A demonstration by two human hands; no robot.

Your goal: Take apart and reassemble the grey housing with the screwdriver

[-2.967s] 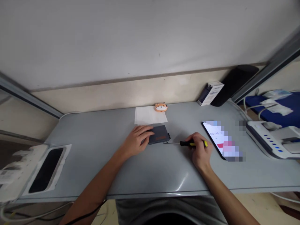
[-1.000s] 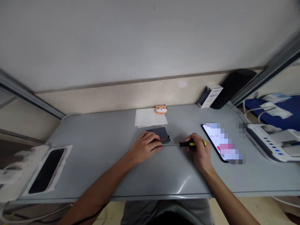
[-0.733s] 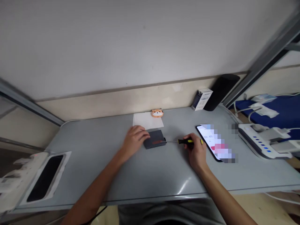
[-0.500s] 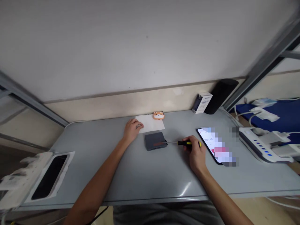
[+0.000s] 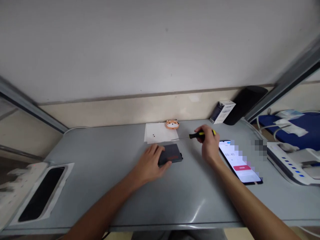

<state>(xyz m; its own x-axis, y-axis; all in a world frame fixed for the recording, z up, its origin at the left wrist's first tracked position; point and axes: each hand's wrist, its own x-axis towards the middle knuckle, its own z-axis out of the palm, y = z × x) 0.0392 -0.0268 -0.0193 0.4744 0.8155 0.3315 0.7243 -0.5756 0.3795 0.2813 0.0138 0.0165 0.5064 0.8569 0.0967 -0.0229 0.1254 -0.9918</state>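
Observation:
A small dark grey box with a red mark on top lies on the grey table. My left hand rests on the box's left end, fingers curled round it. My right hand is raised behind and to the right of the box, closed on a black-and-yellow screwdriver whose thin shaft points left over a white sheet of paper. Two tiny dark specks lie on that paper.
An orange animal-shaped figure sits at the paper's back edge. A lit phone lies right of my right hand. A small carton and a black cylinder stand at the back right. A white device lies far right, a framed black panel far left.
My left hand went from the paper back onto the box's left end. My right hand lifted the screwdriver away from the box and carried it back toward the paper.

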